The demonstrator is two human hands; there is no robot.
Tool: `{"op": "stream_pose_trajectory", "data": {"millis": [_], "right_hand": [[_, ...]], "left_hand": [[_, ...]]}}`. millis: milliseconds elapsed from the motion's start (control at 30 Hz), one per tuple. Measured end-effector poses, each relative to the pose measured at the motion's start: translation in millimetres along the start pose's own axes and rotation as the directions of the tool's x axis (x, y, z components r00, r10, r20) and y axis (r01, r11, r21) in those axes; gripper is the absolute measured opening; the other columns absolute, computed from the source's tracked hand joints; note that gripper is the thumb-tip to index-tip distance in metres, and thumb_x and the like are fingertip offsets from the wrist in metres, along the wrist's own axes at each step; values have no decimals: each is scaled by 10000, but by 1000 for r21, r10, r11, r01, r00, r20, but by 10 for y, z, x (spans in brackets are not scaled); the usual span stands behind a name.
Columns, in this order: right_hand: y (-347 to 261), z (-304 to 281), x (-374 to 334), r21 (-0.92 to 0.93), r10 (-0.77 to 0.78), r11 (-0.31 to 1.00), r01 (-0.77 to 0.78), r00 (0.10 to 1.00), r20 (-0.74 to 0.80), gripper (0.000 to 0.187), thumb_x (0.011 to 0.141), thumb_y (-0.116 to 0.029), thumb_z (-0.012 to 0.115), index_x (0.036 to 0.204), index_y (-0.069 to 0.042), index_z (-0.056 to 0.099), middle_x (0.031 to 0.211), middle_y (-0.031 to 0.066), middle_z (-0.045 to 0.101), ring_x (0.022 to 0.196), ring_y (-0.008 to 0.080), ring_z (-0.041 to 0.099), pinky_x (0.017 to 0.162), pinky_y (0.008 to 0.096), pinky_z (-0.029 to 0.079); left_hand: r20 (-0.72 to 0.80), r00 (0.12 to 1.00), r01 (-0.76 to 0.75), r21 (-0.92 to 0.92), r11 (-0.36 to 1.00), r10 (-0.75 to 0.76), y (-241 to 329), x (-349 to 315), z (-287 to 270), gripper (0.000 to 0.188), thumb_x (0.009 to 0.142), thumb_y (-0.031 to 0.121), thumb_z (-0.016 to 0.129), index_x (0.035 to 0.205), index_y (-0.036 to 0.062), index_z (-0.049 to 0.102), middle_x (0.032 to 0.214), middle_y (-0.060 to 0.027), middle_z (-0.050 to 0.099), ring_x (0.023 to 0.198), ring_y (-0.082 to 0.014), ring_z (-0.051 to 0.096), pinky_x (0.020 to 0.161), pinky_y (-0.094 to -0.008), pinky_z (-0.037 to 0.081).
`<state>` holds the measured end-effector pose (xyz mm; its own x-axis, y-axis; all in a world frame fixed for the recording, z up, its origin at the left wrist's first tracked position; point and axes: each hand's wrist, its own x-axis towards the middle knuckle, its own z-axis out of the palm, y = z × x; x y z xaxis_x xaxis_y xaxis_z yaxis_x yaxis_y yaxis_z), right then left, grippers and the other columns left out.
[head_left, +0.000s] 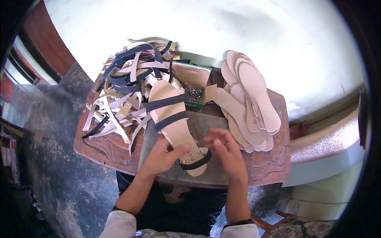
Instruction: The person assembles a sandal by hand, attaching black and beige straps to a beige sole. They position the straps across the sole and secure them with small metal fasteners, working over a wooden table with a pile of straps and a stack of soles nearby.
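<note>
A tan sandal [180, 135] tilts over the middle of the table, its toe end pointing away from me. Two dark bands [170, 119] cross its front half, and a dark heel strap [200, 162] loops across the back with small metal studs at its ends. My left hand [162, 154] grips the sole's left edge, thumb on top and fingers underneath. Just right of the heel, my right hand [228, 152] is half curled with thumb and fingers apart. Nothing shows between them.
A heap of pale and dark strips [127, 87] covers the table's left side. Behind the sandal stands an open box [191, 71] of small metal bits. Several tan insoles [254, 93] are stacked at right. Under the sandal lies a grey board [151, 148] on the carved wooden table [99, 152].
</note>
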<state>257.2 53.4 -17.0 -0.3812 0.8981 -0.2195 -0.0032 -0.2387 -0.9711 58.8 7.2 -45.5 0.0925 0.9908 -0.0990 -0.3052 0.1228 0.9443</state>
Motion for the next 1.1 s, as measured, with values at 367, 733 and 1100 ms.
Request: {"op": "stream_pose_trajectory", "data": {"millis": [367, 733, 1100], "right_hand": [[493, -210, -819, 341, -36, 939, 32, 999, 5, 365, 865, -12, 664, 1197, -19, 511, 976, 44, 626, 905, 118, 594, 822, 268, 486], [187, -901, -1156, 265, 42, 964, -5, 990, -135, 335, 888, -77, 643, 1207, -22, 557, 1035, 48, 642, 955, 116, 579, 817, 261, 474], [230, -1027, -1197, 352, -1, 932, 87, 971, -239, 167, 852, -78, 687, 994, -12, 632, 837, 48, 655, 722, 105, 602, 650, 229, 478]], "left_hand": [[140, 989, 33, 79, 996, -44, 78, -33, 421, 229, 924, 156, 625, 1073, -16, 647, 996, -64, 679, 930, -113, 613, 817, -289, 501], [374, 907, 172, 97, 980, -196, -109, 17, 873, 268, 949, 166, 598, 1109, -45, 638, 1010, -41, 672, 887, -90, 600, 809, -264, 490], [576, 774, 190, 182, 965, -262, -150, 84, 1277, 296, 949, 152, 598, 1178, -35, 604, 1048, -44, 654, 918, -98, 586, 825, -273, 483]]}}
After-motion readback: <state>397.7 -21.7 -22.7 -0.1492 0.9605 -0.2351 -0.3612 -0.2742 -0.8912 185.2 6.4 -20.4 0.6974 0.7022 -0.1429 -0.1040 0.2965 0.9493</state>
